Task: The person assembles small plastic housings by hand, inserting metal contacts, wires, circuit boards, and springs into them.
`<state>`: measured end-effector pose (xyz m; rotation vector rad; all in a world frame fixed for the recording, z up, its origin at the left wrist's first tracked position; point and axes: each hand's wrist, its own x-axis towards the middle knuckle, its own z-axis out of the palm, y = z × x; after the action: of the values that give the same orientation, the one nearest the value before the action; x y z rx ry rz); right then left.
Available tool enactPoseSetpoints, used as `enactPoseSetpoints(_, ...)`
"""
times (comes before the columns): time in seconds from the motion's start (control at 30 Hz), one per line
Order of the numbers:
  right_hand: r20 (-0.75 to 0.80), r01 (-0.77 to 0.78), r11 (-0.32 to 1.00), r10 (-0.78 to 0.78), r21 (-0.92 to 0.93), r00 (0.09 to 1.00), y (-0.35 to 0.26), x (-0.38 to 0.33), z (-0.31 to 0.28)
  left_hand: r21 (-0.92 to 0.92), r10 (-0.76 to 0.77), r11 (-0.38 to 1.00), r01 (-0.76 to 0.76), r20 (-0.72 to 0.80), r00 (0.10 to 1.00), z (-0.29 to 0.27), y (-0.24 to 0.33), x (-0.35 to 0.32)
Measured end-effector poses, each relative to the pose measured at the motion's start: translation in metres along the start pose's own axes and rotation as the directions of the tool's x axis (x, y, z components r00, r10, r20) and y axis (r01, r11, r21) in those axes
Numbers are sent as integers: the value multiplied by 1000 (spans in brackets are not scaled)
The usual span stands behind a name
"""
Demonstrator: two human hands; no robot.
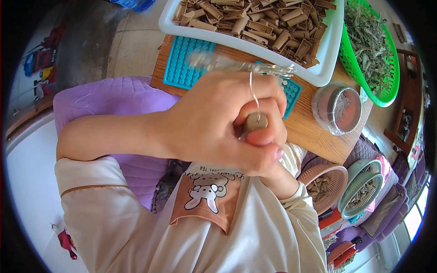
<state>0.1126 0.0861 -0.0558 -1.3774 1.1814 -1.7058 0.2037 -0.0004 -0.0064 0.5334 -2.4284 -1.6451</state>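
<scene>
Left hand (214,113): It is curling its grip tight around the plug, maybe so the plug is not slipping.
Right hand (280,129): It is mostly hiding behind the left hand, so I can't tell whether its grip is apart or together.
Plug (258,122): This little tan piece is peeking out between curled fingers, in front of the person's chest, perhaps for easy seeing.
Wire (254,93): It is running up from the plug toward a blurry, shiny bunch (227,63).
Tub (333,57): It is holding lots of tan pieces (291,20) on the surface (309,136), likely for easy reaching.
</scene>
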Motion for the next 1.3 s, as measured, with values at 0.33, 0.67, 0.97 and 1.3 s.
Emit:
enactPoseSetpoints(0.33, -36, -322, 829, 379, 457, 925, 16, -7, -23, 160, 171, 977, -139, -203, 964, 0, -20, 7)
enactPoseSetpoints(0.67, 132, -344, 360, 501, 867, 855, 22, -22, -15, 670, 428, 690, -276, -69, 901, -7, -17, 6)
enactPoseSetpoints(0.97, 274, -380, 157, 458, 911, 846, 22, -36, -23, 638, 483, 662, -394, 38, 875, -2, -18, 6)
enactPoseSetpoints(1.3, -419, -802, 58, 828, -595, 372, -33, -135, -243, 871, -427, 394, -294, 457, 780, 15, -41, -36)
